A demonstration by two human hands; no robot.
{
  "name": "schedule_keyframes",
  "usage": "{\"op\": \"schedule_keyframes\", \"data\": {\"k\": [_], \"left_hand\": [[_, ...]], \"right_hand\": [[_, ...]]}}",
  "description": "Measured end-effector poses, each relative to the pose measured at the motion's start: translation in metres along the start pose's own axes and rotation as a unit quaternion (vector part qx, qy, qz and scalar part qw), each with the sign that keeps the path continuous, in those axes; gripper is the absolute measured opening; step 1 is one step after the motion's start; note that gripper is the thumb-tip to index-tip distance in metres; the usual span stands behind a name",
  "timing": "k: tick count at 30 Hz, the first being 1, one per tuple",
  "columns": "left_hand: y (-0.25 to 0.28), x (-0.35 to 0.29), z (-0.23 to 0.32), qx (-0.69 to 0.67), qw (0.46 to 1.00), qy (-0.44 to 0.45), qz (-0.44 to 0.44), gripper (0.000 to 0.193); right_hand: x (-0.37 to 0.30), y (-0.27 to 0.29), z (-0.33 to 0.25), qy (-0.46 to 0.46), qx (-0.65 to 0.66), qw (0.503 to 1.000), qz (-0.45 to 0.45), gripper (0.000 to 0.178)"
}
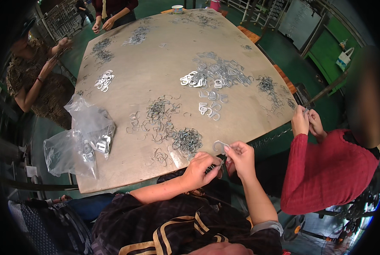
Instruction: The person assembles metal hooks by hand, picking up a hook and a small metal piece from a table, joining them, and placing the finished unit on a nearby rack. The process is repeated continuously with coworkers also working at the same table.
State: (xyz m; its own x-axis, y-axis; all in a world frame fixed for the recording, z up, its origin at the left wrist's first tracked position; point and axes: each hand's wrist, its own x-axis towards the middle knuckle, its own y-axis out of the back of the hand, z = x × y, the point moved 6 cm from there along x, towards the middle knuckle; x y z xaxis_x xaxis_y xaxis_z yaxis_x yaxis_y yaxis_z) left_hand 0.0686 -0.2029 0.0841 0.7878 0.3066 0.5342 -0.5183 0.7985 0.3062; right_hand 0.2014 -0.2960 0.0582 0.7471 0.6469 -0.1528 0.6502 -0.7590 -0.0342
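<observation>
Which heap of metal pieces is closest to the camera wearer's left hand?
The dense, dark grey heap of curved pieces just beyond the left hand; the sparse one at its left and the other heaps lie farther.

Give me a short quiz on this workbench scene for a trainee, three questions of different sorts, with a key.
1. Multiple choice: what does the camera wearer's right hand hold?
A) the white tote bag
B) a curved metal piece
C) the round tub
2. True or false: the clear plastic bag lies at the left side of the table, as the camera wearer sees it.
3. Short answer: what colour is the top of the co-worker nearest on the right?

Key:
1. B
2. True
3. Red
</observation>
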Motion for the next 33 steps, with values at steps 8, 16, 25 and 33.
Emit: {"op": "schedule_keyframes", "data": {"k": [8,16,25,33], "left_hand": [[-0.011,-0.006,0.001,0.073,0.996,0.012,-0.051,0.017],[0.034,0.048,-0.040,-0.055,0.966,0.060,-0.247,0.013],[0.057,0.208,-0.277,0.403,0.884,0.237,-0.016,0.062],[0.031,0.249,-0.265,0.269,0.942,0.194,-0.049,0.057]], "right_hand": [[-0.044,0.002,-0.008,0.053,-0.008,0.998,0.028,0.012],[-0.063,0.021,-0.011,0.162,-0.148,0.974,0.049,0.010],[-0.061,0.031,-0.010,0.164,-0.223,0.961,-0.002,0.011],[-0.048,0.044,0.008,0.123,-0.229,0.965,-0.034,0.011]]}}
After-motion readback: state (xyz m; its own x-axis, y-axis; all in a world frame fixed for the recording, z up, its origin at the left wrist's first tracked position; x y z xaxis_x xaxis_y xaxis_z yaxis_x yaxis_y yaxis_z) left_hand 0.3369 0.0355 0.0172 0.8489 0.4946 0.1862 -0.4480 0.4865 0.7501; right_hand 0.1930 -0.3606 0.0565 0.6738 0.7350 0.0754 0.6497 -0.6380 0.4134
